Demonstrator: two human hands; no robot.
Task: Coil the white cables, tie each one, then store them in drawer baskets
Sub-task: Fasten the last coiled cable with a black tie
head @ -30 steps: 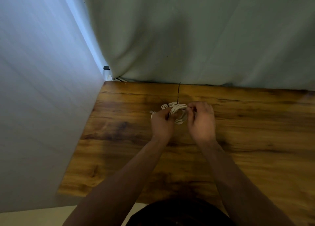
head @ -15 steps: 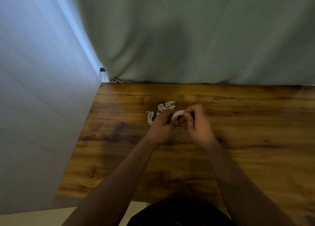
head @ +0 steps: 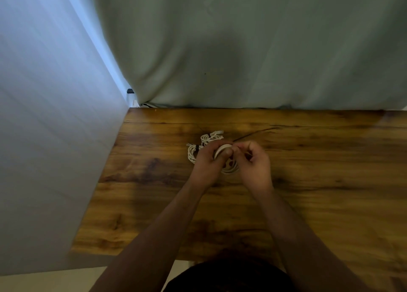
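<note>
While L-hand (head: 206, 160) grips coil (head: 229, 171), R-hand (head: 255, 164) pinches tie (head: 253, 134).

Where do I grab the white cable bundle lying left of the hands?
Pinch the tied bundle at its black tie, coming from above: it lies flat on the table, and the tie cinches the loops together there, so they likely won't spill.

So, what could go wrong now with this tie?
1. The left hand grips only the top of the coil; the free lower loops may spring apart before the tie is tight.
2. The right hand pinches the thin tie close to the coil; it may slip out.
3. The other coils lie just behind the left hand and could get tangled in.
</note>
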